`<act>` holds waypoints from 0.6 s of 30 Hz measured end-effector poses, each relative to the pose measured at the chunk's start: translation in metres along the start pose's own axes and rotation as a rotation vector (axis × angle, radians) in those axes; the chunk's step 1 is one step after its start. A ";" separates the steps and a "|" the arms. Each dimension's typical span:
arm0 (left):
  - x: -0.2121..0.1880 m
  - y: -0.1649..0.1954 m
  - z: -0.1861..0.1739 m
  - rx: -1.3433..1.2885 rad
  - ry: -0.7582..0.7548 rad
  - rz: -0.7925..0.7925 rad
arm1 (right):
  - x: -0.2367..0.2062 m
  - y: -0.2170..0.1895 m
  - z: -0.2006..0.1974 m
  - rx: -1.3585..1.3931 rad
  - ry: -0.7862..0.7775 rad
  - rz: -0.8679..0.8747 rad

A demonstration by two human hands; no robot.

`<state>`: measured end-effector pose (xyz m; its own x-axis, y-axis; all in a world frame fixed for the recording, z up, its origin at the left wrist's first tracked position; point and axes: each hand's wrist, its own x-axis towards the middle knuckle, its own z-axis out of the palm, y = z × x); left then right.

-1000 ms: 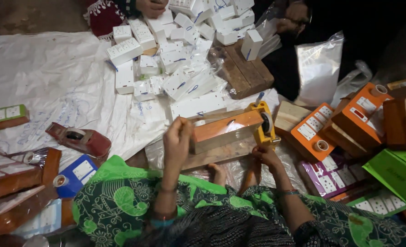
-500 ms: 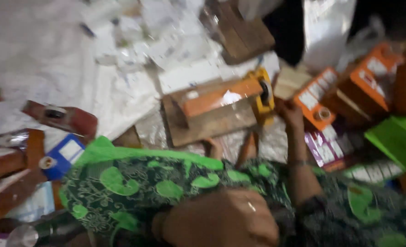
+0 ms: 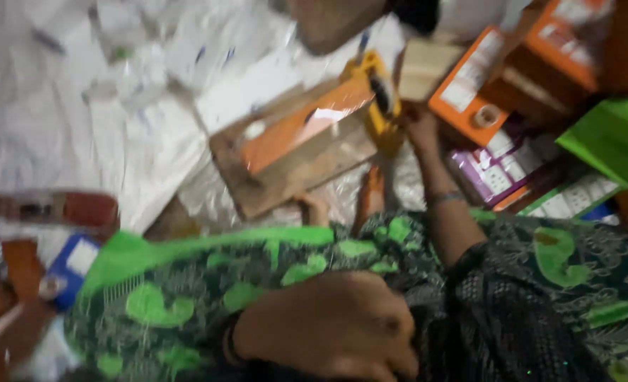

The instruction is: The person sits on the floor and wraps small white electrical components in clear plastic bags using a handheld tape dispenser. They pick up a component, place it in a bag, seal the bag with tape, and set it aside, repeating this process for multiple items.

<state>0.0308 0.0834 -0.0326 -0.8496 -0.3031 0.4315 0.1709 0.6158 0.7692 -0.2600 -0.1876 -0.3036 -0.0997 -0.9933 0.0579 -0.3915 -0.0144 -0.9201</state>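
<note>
Your left hand (image 3: 335, 329) lies nearest you, low in the view, resting on the green-patterned dark cloth (image 3: 257, 283) over your lap. Its fingers curl in toward the palm, back of the hand up, and nothing shows in its grip; the view is blurred, so you cannot tell whether it pinches a fold of the cloth.

Further out, your right hand (image 3: 418, 127) reaches forward past a bangle on the wrist to the yellow tape dispenser (image 3: 381, 99). The fingers are at the dispenser's near end, but the blur hides whether the grip is pressed around it or only touching.

The dispenser sits at the right end of the orange box (image 3: 307, 127), which lies tilted on a wooden board (image 3: 292, 173) on the floor, just beyond your bare feet (image 3: 370, 194). Under the board is a crinkled clear plastic sheet (image 3: 208, 191) over white sacking (image 3: 59, 127).

To the left, near your knee, lie a blue-and-white packet (image 3: 73, 265) and a red oblong pack (image 3: 66, 209).

To the right, beyond your forearm, stand purple-and-white cartons (image 3: 501, 170), 1 flat green box (image 3: 611, 138) and orange cartons (image 3: 469, 88) stacked toward the far right corner of the floor spread.
</note>
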 end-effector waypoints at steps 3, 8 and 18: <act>0.018 -0.037 -0.033 0.143 0.311 -0.135 | -0.004 -0.019 0.002 0.070 -0.009 0.066; 0.034 -0.135 -0.078 0.726 0.489 -0.576 | -0.013 -0.025 -0.011 0.331 0.103 0.047; -0.019 -0.236 -0.047 0.857 0.934 -0.626 | -0.055 0.043 -0.025 0.286 0.063 0.462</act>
<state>0.0299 -0.0903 -0.2006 0.0253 -0.8418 0.5392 -0.7446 0.3441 0.5720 -0.2941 -0.1310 -0.3367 -0.2606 -0.8949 -0.3621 -0.0303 0.3825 -0.9235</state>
